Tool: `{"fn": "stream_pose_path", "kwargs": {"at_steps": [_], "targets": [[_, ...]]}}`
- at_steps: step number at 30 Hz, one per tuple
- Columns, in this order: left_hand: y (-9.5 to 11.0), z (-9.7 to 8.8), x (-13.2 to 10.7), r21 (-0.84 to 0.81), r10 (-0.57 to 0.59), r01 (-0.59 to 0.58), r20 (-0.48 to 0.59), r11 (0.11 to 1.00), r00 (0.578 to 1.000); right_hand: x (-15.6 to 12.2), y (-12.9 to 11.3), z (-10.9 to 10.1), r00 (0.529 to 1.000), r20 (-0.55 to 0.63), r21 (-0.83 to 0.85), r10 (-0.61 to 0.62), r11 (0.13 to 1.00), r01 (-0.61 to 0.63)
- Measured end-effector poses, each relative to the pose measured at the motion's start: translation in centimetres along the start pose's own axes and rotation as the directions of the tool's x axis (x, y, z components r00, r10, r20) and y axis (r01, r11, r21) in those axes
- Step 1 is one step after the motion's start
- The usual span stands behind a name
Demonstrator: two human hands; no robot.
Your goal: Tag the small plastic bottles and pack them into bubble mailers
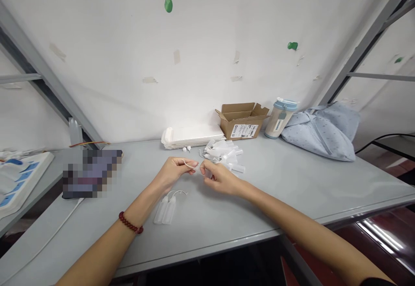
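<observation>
My left hand (177,171) is closed in a pinch on a thin white tube (188,165) that bends over its fingertips. Close beside it, my right hand (220,177) has its fingers curled in; something small and translucent seems to be between them, but I cannot make out what. Both hands are just above the table, fingertips almost meeting. Below my left wrist lie small translucent plastic bottles (164,211) side by side, with thin white tubes at their tops. A pile of similar bottles (227,153) lies behind my right hand.
White flat boxes or envelopes (194,135) are stacked by the wall, with small white caps (187,148) in front. An open cardboard box (243,124), a tumbler (280,118) and a blue cloth bag (319,132) stand right. A phone (94,173) with a cable (48,243) lies left.
</observation>
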State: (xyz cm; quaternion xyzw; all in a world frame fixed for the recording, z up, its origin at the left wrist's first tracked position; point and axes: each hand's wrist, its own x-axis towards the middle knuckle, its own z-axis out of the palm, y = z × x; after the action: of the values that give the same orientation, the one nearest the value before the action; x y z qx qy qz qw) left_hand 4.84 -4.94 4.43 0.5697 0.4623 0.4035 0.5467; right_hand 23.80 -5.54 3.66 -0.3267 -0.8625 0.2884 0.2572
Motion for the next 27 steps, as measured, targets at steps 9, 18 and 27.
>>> {"fn": "stream_pose_path", "kwargs": {"at_steps": [9, 18, 27], "targets": [[-0.27, -0.27, 0.12, -0.099, -0.01, 0.01, -0.001, 0.995, 1.0, 0.04, 0.22, 0.22, 0.997, -0.042, 0.184, 0.058, 0.982, -0.049], [0.3, -0.12, -0.13, 0.007, 0.038, -0.038, 0.044, 0.999, 0.998, 0.01, 0.04, 0.16, 0.994, 0.043, 0.376, 0.103, 0.92, -0.112], [0.46, 0.32, -0.21, 0.095, 0.057, -0.058, 0.018, 0.994, 0.998, -0.15, -0.16, 0.31, 0.999, -0.026, 0.111, 0.036, 0.993, -0.033]]}}
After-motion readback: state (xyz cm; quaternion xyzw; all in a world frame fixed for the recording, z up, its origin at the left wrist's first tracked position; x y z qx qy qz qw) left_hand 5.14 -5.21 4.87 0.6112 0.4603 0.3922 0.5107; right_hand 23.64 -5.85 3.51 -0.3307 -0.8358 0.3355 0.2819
